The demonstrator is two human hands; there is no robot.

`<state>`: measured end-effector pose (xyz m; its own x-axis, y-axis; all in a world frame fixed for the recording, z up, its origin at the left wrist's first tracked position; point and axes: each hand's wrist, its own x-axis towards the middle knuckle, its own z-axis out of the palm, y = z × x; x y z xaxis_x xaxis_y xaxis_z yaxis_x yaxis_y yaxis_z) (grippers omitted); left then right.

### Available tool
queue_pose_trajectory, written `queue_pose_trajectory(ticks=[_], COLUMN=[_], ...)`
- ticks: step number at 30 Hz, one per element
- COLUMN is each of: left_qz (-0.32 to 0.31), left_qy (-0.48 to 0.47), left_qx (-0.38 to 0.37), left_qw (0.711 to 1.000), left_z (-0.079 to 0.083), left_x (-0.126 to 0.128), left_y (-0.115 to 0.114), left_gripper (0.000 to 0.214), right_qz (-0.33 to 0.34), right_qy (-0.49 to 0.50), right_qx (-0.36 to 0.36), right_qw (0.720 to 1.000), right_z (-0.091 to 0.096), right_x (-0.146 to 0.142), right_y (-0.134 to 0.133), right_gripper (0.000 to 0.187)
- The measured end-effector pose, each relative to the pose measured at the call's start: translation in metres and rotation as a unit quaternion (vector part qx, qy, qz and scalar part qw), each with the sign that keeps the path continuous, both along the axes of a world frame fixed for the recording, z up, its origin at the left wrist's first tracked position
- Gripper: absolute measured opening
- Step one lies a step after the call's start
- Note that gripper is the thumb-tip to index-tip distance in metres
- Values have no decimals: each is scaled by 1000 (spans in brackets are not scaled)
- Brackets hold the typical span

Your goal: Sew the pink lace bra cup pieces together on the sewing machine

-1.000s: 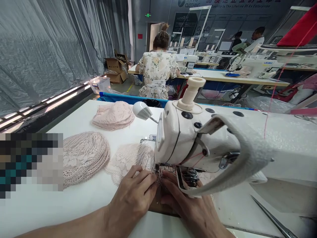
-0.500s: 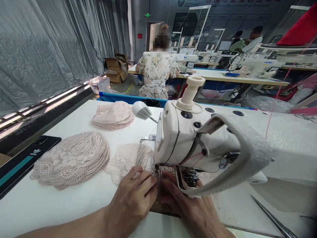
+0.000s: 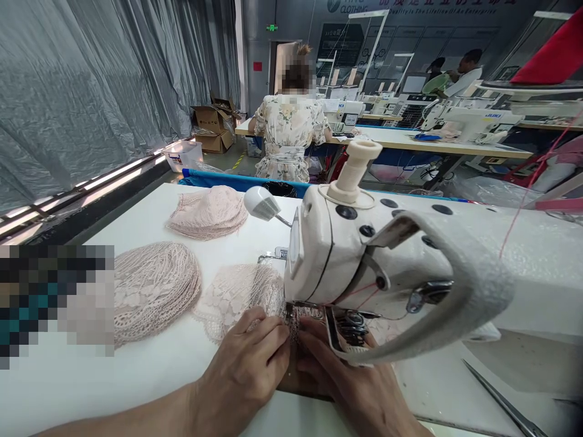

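A pale pink lace piece (image 3: 237,294) lies flat at the left of the white sewing machine (image 3: 312,258), its right edge running under the machine head. My left hand (image 3: 250,364) is closed on that edge, knuckles up, just left of the presser foot. Close beside it, my right hand (image 3: 357,385) reaches beneath the head, fingers together on the lace near the needle. The machine's curved guard and head cover part of those fingers. Red thread runs along the machine. The needle itself cannot be made out.
Two stacks of lace pieces, a near stack (image 3: 157,291) and a far stack (image 3: 209,211), lie on the white table. Tweezers (image 3: 498,397) rest at the right. Beyond the table, a person (image 3: 286,133) sits with their back to me. Cardboard boxes (image 3: 213,127) stand behind.
Both hands stay almost in place on the lace. The machine appears shifted very slightly right in the picture. A blurred block now covers the left table edge.
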<state>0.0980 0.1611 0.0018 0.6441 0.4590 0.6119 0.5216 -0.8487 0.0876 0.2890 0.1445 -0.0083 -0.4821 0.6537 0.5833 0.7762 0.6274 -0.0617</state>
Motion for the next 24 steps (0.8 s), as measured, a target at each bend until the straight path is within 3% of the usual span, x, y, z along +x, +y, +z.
queue_pose_trajectory(ticks=[9,24], left_qz=[-12,-12], left_qy=[-5,-6], left_qx=[0,11], left_qw=[1000,1000], left_z=[-1,-4], left_x=[-1,0], left_y=[1,1], left_gripper=[28,28], right_qz=[-9,-7], right_qy=[-16,14], right_qx=[-21,5], right_qw=[1000,1000], right_z=[-8,0], right_x=[5,0], right_y=[-2,-2], right_gripper=[22,30])
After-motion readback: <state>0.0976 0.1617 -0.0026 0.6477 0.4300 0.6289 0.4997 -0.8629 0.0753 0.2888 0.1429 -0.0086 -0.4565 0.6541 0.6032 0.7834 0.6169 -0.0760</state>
